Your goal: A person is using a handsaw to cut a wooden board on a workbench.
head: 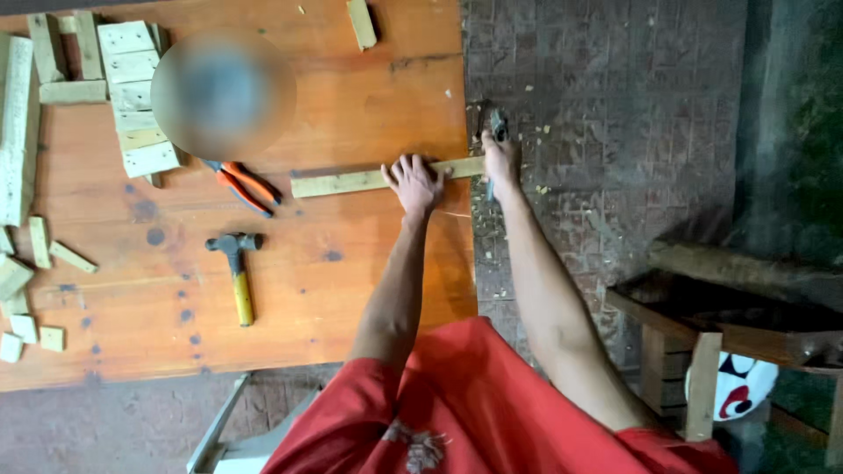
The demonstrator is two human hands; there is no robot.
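A long pale wooden strip (342,182) lies across the orange tabletop (290,290), its right end reaching the table's right edge. My left hand (414,183) presses flat on the strip near that end. My right hand (500,156) is just past the table edge at the strip's tip, closed around a dark-handled tool (497,125), seemingly a saw, whose blade is mostly hidden. Wood chips lie on the brick floor below.
Orange-handled pliers (246,186) and a hammer (235,272) with a yellow handle lie left of the strip. Stacked wood slats (136,96) and small offcuts (39,254) fill the table's left side. A wooden bench (729,307) stands at the right.
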